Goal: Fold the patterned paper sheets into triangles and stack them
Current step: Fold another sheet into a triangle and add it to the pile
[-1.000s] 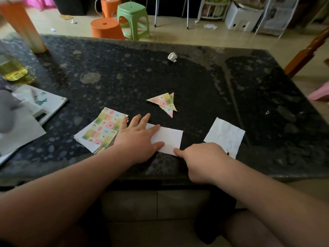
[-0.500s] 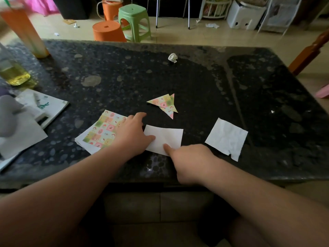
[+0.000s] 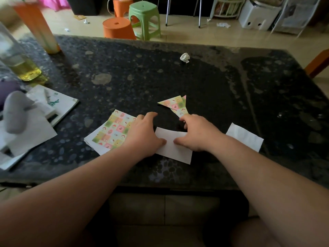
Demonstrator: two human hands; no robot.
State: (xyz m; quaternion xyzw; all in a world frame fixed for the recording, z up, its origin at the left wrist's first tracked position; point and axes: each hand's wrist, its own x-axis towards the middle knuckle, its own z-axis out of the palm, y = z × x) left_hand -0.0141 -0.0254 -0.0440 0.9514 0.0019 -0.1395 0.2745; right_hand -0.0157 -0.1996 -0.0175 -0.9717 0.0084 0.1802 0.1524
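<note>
Head view, only angle: dark speckled table [image 3: 195, 82], both bare forearms reach in from the near edge. White folded paper [image 3: 175, 150], blank side up, rectangle shape, lies flat near the front edge between the two hands. Left hand [image 3: 144, 134] sits on its left end, thumb tip pressing the paper, fingers loosely bent and spread over the edge of the patterned sheets, not gripping anything. Right hand [image 3: 197, 132] sits on the right end, thumb tip on the paper facing the left thumb, fingers curled down at the far edge; cannot tell if they pinch the paper or just rest there. Stack of patterned sheets [image 3: 114, 131] just left of the paper, print side up, partly under the left hand. Folded triangles [image 3: 175, 104] overlap each other just beyond the hands, near tip hidden by the right hand. White square of tissue [image 3: 243, 138] to the right, apart from the paper. Crumpled paper ball [image 3: 185, 57] further back. Left edge: bottle [image 3: 19, 65] with yellow liquid, orange cup [image 3: 38, 29], booklet [image 3: 58, 102]. Floor behind: green stool [image 3: 144, 16], orange stool [image 3: 117, 28]
</note>
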